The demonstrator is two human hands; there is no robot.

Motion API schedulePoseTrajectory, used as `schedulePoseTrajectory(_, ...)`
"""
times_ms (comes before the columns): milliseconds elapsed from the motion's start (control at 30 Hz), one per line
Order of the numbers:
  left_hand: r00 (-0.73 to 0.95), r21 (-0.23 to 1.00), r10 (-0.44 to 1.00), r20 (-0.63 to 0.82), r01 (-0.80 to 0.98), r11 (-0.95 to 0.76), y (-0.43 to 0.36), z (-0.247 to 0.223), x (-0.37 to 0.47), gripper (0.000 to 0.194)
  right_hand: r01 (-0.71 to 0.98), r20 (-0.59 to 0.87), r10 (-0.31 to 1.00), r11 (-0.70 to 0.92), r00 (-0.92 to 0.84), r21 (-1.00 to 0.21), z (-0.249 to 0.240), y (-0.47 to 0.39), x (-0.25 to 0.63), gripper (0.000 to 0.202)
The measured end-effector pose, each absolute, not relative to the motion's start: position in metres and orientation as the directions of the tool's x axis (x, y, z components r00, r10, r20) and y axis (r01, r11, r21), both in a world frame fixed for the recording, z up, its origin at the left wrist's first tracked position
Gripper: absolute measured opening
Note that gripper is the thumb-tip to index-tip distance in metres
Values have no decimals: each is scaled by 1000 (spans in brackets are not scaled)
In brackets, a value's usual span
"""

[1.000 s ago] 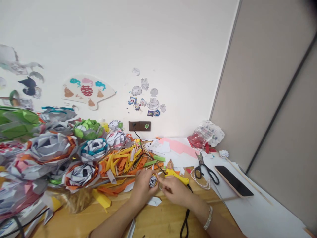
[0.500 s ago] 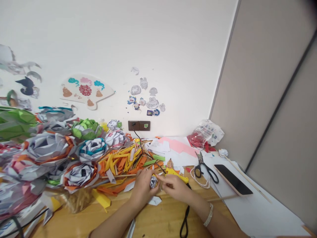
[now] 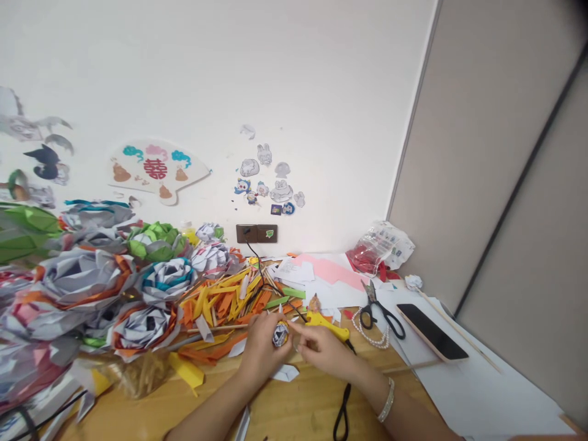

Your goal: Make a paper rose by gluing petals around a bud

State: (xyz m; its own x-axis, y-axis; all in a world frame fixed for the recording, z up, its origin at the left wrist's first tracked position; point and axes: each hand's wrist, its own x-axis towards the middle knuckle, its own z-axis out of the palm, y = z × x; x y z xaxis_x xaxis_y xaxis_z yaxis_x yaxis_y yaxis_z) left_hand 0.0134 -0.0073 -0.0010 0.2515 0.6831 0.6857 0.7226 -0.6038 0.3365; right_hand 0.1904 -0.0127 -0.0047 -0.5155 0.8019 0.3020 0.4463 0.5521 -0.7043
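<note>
My left hand (image 3: 261, 346) is closed around a small rolled paper flower (image 3: 280, 334), white and dark with a yellow-orange edge. The flower's spiral face points toward me. At its right rim is my right hand (image 3: 327, 350), index finger stretched out to the yellow edge and the other fingers curled. A gap shows between that index finger and the thumb, with nothing visible held there. Just behind the right hand lies a yellow glue gun (image 3: 327, 323), partly covered. Under the hands a folded white paper piece (image 3: 285, 372) rests on the wooden table (image 3: 294, 409).
Large paper flowers (image 3: 147, 327) crowd the left side. Behind the hands are orange and yellow paper strips (image 3: 225, 300) and a black cord (image 3: 261, 269). Rightward lie scissors (image 3: 381, 312), a bead string (image 3: 374, 338), a phone (image 3: 432, 332), a thin stick (image 3: 463, 334) and white sheets (image 3: 482, 392).
The left hand and flower have shifted slightly left, and the flower's face looks a little turned. The right index finger stays at its rim. The view has moved slightly.
</note>
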Motion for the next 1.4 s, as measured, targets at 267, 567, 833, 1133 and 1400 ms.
schedulePoseTrajectory(267,266,314,681,682,735,-601,-8,-1,13,14,435,218,829,472,-515,-767,-16,-13,193,43)
schedulePoseTrajectory(567,246,310,687,683,755,-578,-7,1,14,21,361,277,842,465,-463,-808,0,-12,193,44)
schedulePoseTrajectory(833,261,368,674,691,675,-639,-9,-2,11,39,346,408,807,563,-426,-751,10,-14,194,36)
schedulePoseTrajectory(1133,261,468,735,626,628,-622,-6,-3,11,36,368,483,865,498,-138,-786,11,-6,203,29)
schedulePoseTrajectory(1400,350,588,764,541,492,-642,4,-11,11,51,664,485,867,430,-114,-612,-4,7,206,25)
